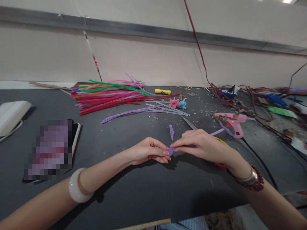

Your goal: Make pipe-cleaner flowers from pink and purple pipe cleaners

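Between my two hands is a small purple pipe cleaner piece (pixel 170 151), bent into a compact shape. My left hand (pixel 151 150) pinches it between thumb and fingers. From the other side, the fingertips of my right hand (pixel 200 143) close on its right end. Just beyond them a short folded purple pipe cleaner (pixel 171 132) lies on the dark table. Partly under my right hand are scissors (pixel 189 123); their blade points away and the handles are mostly hidden. A purple strip (pixel 217 131) lies beside that hand, near the pink glue gun (pixel 231 123).
A bundle of coloured pipe cleaners (pixel 107 97) lies at the back, with a yellow glue stick (pixel 162 91) and pink (pixel 174 102) and blue (pixel 182 103) flowers nearby. At left rests a phone (pixel 50 150). Tangled cables (pixel 220 95) and scraps cover the right side.
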Available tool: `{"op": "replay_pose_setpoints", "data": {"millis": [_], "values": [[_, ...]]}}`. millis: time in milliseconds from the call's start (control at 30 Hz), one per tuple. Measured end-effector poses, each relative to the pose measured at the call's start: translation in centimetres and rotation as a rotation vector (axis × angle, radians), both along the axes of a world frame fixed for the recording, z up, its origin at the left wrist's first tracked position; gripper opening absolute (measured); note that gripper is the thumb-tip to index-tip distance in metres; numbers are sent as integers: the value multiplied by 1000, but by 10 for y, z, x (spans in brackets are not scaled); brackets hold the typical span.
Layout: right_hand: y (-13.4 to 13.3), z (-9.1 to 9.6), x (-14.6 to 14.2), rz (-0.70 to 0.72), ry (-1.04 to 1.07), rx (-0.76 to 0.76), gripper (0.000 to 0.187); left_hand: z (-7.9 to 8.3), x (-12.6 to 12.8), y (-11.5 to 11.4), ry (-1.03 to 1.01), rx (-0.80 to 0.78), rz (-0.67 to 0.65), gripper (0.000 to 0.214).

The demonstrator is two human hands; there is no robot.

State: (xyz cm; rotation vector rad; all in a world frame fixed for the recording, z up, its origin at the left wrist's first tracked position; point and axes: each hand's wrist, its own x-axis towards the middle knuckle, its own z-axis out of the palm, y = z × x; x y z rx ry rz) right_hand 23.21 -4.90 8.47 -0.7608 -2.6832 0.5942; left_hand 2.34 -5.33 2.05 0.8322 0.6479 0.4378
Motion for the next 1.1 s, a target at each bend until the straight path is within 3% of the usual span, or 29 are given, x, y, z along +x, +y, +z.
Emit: {"op": "replay_pose_setpoints", "data": {"millis": [200, 500, 700, 1100], "values": [[6, 0, -1, 56, 4, -104, 17, 1, 0, -2, -19, 25, -35, 7], [3, -18, -2, -146, 206, 44, 14, 3, -2, 1, -94, 37, 34, 6], [-2, -27, -11, -309, 421, 192, 11, 13, -2, 3, -116, 141, 114, 8], [-17, -24, -36, -461, 603, 202, 15, 34, -2, 0, -28, 438, 304, 8]]}}
